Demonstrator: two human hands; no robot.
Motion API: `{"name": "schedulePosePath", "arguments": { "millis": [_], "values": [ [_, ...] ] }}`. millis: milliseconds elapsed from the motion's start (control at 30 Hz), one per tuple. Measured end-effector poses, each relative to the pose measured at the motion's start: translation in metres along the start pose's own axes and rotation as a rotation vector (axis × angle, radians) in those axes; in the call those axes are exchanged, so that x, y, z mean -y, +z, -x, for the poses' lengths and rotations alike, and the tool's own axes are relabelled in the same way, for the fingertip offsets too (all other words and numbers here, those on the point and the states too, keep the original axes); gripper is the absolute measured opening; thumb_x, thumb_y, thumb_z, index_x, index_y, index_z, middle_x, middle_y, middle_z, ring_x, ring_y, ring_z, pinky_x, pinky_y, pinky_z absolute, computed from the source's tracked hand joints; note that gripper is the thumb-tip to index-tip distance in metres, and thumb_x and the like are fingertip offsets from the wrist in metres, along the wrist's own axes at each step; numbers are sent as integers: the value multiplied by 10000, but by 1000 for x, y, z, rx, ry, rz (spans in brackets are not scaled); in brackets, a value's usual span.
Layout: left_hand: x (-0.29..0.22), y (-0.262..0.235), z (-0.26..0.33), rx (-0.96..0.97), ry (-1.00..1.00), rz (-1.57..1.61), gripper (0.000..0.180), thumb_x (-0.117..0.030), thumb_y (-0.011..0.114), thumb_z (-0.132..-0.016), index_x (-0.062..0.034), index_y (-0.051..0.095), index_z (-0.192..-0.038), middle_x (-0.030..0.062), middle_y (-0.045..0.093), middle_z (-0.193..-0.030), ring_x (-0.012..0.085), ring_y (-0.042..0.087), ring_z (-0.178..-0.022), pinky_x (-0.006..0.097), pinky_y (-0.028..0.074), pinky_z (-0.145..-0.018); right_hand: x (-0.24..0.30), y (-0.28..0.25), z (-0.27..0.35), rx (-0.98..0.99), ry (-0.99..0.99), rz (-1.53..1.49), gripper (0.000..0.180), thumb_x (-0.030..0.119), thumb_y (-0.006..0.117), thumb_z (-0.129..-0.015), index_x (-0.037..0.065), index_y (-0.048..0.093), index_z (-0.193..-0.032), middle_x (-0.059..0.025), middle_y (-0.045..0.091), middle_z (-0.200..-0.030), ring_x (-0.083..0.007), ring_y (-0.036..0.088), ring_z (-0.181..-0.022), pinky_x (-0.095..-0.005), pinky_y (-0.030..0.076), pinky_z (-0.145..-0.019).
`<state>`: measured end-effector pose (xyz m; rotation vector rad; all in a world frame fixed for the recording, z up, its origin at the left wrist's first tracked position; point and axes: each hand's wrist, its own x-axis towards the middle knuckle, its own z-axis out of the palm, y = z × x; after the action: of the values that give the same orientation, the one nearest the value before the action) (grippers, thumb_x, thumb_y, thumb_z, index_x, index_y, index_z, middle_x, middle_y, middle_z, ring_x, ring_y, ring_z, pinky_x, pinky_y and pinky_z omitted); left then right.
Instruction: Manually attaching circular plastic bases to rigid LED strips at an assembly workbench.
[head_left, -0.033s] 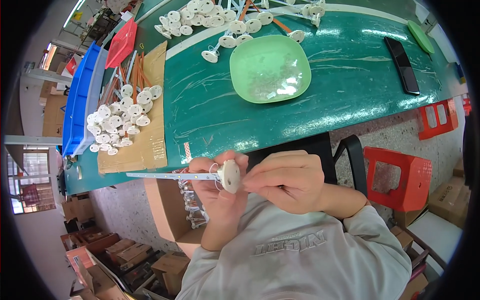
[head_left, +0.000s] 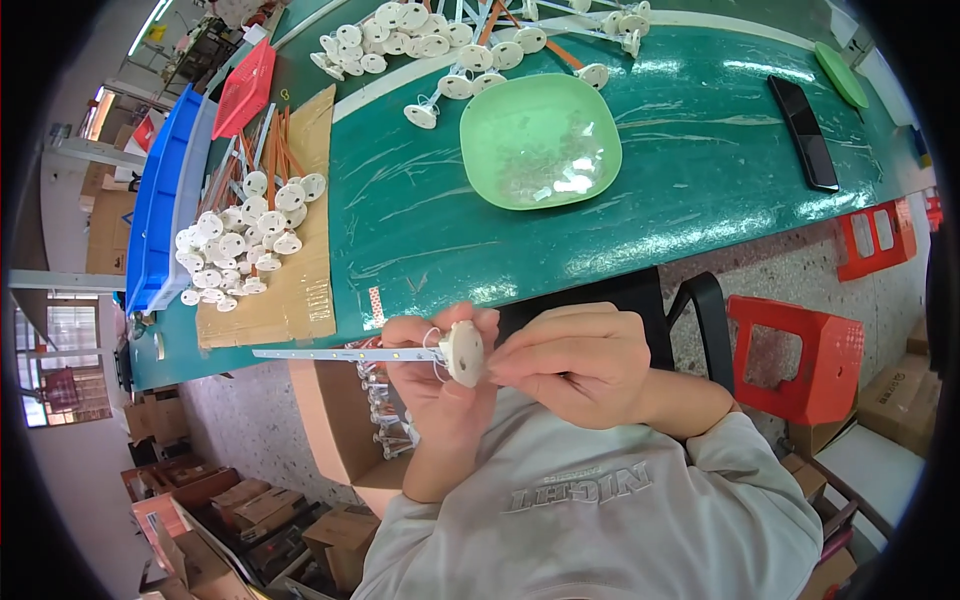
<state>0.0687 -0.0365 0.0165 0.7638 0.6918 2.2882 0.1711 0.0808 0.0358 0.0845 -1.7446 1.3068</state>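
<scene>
The left hand gripped a white round cap fixed to a thin white strip, held close to the chest, below the green surface. The strip's long axis ran level, its free end pointing to 9 o'clock. The right hand pinched the cap from 3 o'clock, fingers closed on it. At 12 o'clock a green bowl held small clear bits. At 10 o'clock, 1 cardboard sheet carried a heap of white caps.
</scene>
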Motion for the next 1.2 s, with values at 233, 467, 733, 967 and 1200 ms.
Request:
{"name": "schedulePosePath", "arguments": {
  "millis": [233,467,733,967,1200],
  "values": [
    [1,4,1,-8,-63,5,464,-109,792,-814,-65,429,-1100,225,586,-1284,353,608,-1171,451,567,-930,-4,-5,-2,-37,-34,-30,194,-93,749,-672,-14,711,-844,-142,710,-808,-236,697,-678,-289,554,-589],
    [6,5,4,-30,-82,-63,447,-108,784,-822,-46,430,-1090,246,592,-1266,354,629,-1136,449,561,-939,-9,-8,1,-2,-107,77,208,-58,772,-655,-5,715,-848,-125,699,-835,-239,677,-679,-295,541,-585],
    [-2,-3,0,38,-203,-41,504,-122,843,-759,-19,457,-1067,270,632,-1189,357,655,-1084,459,544,-950,-6,-25,-5,123,-242,145,240,-30,778,-634,-7,729,-867,-119,693,-841,-231,657,-650,-289,528,-540],
    [0,8,7,135,-189,-15,530,-147,862,-739,-21,462,-1062,280,635,-1177,379,636,-1117,487,518,-984,-8,-21,7,18,-348,154,179,-5,790,-680,6,724,-846,-117,695,-851,-224,645,-641,-283,532,-548],
    [14,10,27,72,-230,110,496,-124,791,-820,-54,403,-1121,261,567,-1302,368,578,-1210,493,483,-1032,-14,-9,23,-99,-437,239,196,-48,670,-604,-55,690,-799,-154,660,-793,-231,624,-587,-283,513,-486]
  ]
}}
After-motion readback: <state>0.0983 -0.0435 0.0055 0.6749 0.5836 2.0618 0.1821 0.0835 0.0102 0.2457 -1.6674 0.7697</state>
